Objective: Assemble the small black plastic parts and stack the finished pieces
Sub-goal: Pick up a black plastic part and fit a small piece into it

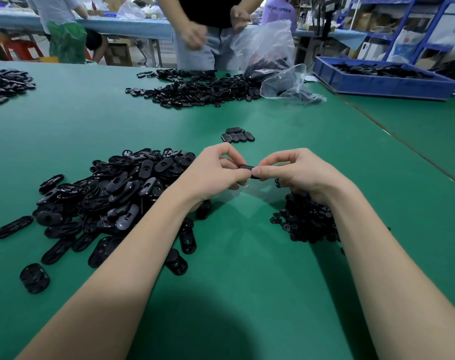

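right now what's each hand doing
Left hand: fingers pinch the small black part.
Right hand: fingers pinch the same part from the other side.

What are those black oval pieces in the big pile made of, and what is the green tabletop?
The oval pieces look like moulded hard plastic, glossy: light glints off their smooth curved faces and each has the same slot. The tabletop seems a matte rubbery or vinyl mat; it shows soft, dull reflections and a seam on the right. I cannot be sure of either.

Factory assembly floor. Bulk piles of black parts (112, 193) cover the green worktable (247, 281). Beyond the worktable stand blue storage racks (413, 24).
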`<action>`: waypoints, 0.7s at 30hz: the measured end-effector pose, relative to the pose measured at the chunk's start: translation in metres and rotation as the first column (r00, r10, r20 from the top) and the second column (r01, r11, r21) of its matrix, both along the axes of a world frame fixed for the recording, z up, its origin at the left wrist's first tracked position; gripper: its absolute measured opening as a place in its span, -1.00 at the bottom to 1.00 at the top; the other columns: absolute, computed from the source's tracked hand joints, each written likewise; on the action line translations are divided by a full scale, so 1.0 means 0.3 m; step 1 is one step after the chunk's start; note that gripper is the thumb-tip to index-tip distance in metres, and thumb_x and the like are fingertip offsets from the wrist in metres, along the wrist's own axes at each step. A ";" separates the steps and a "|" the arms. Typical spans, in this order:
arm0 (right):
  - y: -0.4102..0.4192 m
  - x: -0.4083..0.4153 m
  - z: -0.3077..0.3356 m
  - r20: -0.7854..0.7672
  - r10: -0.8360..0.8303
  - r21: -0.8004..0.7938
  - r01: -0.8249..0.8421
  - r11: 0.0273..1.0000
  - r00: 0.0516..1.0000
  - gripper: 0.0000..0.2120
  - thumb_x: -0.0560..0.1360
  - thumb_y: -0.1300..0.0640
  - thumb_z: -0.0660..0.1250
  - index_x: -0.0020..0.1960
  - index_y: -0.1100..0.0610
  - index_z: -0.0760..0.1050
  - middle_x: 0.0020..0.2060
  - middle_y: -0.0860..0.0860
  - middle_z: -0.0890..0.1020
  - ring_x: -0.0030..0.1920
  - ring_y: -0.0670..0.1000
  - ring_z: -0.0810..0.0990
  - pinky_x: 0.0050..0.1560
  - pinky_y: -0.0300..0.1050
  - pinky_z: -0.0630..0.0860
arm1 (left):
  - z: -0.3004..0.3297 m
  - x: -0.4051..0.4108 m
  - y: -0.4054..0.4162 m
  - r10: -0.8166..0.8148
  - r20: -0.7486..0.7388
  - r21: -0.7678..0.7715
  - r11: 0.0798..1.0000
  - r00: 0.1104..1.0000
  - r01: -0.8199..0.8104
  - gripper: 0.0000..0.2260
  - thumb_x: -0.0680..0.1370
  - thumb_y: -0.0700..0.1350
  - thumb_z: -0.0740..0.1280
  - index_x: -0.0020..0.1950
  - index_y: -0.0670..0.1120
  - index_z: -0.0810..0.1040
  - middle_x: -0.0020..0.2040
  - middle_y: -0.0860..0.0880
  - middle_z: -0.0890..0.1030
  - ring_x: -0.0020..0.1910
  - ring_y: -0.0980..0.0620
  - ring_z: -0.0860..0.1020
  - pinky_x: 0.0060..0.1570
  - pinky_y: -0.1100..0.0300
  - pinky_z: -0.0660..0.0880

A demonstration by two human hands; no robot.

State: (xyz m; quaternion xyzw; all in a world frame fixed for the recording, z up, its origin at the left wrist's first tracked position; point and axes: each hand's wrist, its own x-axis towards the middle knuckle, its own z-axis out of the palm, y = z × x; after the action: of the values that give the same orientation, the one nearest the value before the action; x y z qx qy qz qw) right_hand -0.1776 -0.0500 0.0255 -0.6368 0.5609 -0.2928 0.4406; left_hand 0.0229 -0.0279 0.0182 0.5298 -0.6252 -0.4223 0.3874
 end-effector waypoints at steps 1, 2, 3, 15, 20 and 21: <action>-0.002 0.002 0.000 0.012 0.010 -0.011 -0.010 1.000 1.000 -0.68 0.23 -0.16 0.65 -0.11 -0.03 0.74 -0.25 -0.04 0.69 -0.25 0.01 0.37 -0.30 -0.13 0.24 | -0.002 -0.002 0.001 0.017 -0.007 0.004 1.000 1.000 -0.017 -0.85 0.47 -0.25 0.47 -0.07 -0.12 0.53 -0.23 -0.10 0.72 -0.17 -0.13 0.70 0.11 -0.06 0.62; -0.002 0.005 0.001 0.024 0.022 -0.018 -0.021 1.000 0.999 -0.72 0.25 -0.13 0.65 -0.12 -0.02 0.74 -0.24 -0.03 0.70 -0.22 0.03 0.37 -0.26 -0.11 0.25 | -0.005 -0.003 0.000 0.031 -0.007 0.004 1.000 1.000 -0.030 -0.86 0.46 -0.26 0.47 -0.08 -0.12 0.53 -0.25 -0.10 0.72 -0.19 -0.10 0.69 0.15 -0.10 0.60; -0.002 0.009 0.003 0.029 0.030 -0.024 -0.030 0.999 0.999 -0.76 0.27 -0.09 0.65 -0.13 -0.01 0.74 -0.24 -0.02 0.71 -0.21 0.03 0.37 -0.24 -0.10 0.26 | -0.006 -0.002 -0.001 0.040 -0.005 0.004 0.999 0.999 -0.040 -0.86 0.46 -0.26 0.46 -0.09 -0.11 0.54 -0.26 -0.09 0.72 -0.19 -0.09 0.69 0.16 -0.13 0.59; -0.009 0.048 -0.023 -0.071 -0.010 -0.165 -0.001 0.986 0.997 -0.82 0.43 -0.01 0.58 -0.12 0.09 0.70 -0.36 -0.11 0.59 -0.48 -0.21 0.40 -0.38 -0.31 0.30 | -0.024 0.000 -0.018 0.139 0.080 -0.077 0.988 0.987 -0.133 -0.83 0.43 -0.13 0.52 -0.14 -0.01 0.54 -0.27 -0.02 0.71 -0.29 0.04 0.62 -0.20 0.20 0.45; -0.010 0.046 -0.027 -0.030 -0.007 -0.172 0.002 0.985 1.000 -0.84 0.44 0.04 0.58 -0.12 0.13 0.69 -0.40 -0.12 0.61 -0.52 -0.23 0.39 -0.49 -0.42 0.26 | -0.013 0.004 -0.016 0.125 0.063 -0.058 0.991 0.990 -0.122 -0.83 0.44 -0.16 0.52 -0.13 -0.03 0.55 -0.25 -0.01 0.72 -0.16 -0.05 0.70 -0.16 0.19 0.48; -0.009 0.044 -0.027 -0.026 -0.007 -0.169 0.003 0.986 1.000 -0.83 0.44 0.05 0.58 -0.11 0.14 0.69 -0.42 -0.14 0.60 -0.52 -0.22 0.38 -0.49 -0.42 0.26 | -0.013 0.003 -0.016 0.124 0.062 -0.052 0.991 0.990 -0.121 -0.83 0.44 -0.16 0.53 -0.12 -0.03 0.55 -0.24 -0.02 0.72 -0.14 -0.05 0.71 -0.16 0.19 0.48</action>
State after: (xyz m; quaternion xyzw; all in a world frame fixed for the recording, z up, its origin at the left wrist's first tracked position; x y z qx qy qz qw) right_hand -0.1644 -0.0528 0.0172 -0.6743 0.5413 -0.3319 0.3769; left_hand 0.0240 -0.0326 0.0143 0.5711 -0.6138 -0.3651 0.4047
